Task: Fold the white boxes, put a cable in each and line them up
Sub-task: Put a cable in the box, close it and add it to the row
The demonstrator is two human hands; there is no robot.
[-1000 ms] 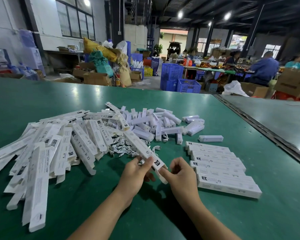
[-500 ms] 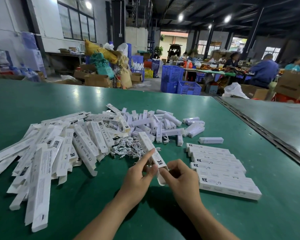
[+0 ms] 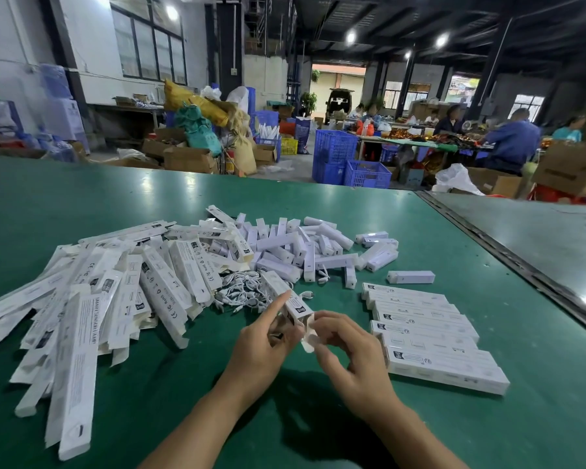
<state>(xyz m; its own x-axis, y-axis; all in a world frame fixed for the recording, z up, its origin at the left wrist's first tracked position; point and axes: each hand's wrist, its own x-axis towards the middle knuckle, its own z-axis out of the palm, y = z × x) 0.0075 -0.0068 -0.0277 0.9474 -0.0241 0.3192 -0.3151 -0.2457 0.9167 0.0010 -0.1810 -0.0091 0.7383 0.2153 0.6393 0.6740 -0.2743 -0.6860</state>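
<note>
one box (image 3: 293,301) — long axis away, leftward

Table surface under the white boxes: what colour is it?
The table is dark green, plainest in the head view.

The table (image 3: 538,418) was dark green. The flat boxes (image 3: 78,333) at left were white with black print; the lined-up boxes (image 3: 427,336) at right and the held box (image 3: 286,297) were white with small black marks. The cables (image 3: 242,294) were white. Far crates (image 3: 334,148) were blue, latticed.
</note>
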